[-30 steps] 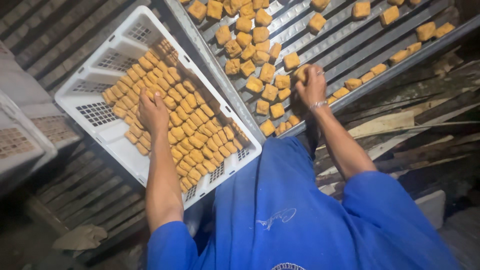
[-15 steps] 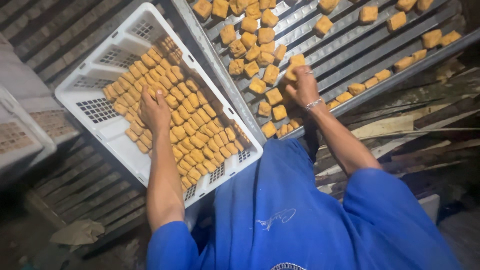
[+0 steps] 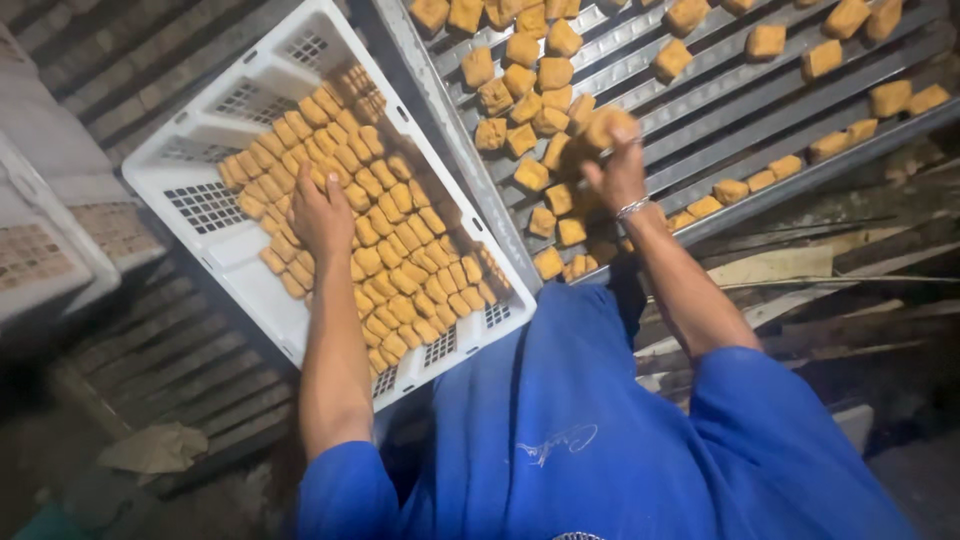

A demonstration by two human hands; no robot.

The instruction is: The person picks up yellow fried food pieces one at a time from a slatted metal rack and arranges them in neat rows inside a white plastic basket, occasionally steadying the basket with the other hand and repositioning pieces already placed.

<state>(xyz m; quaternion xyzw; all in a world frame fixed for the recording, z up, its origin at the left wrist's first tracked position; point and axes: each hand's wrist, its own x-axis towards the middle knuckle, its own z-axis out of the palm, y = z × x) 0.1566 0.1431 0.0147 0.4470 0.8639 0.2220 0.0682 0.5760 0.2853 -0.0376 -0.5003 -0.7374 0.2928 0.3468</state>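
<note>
Right hand [image 3: 618, 170] fingers pinched on a golden cube [image 3: 608, 126]; white crate [image 3: 215, 140] lies leftward, where left hand [image 3: 322, 215] rests flat, fingers together.

Plastic, metal, fried crust

I saw a matt white plastic crate [image 3: 210, 160] beside the dull grey metal rack [image 3: 760, 95]; the cubes [image 3: 400, 250] looked rough.
</note>
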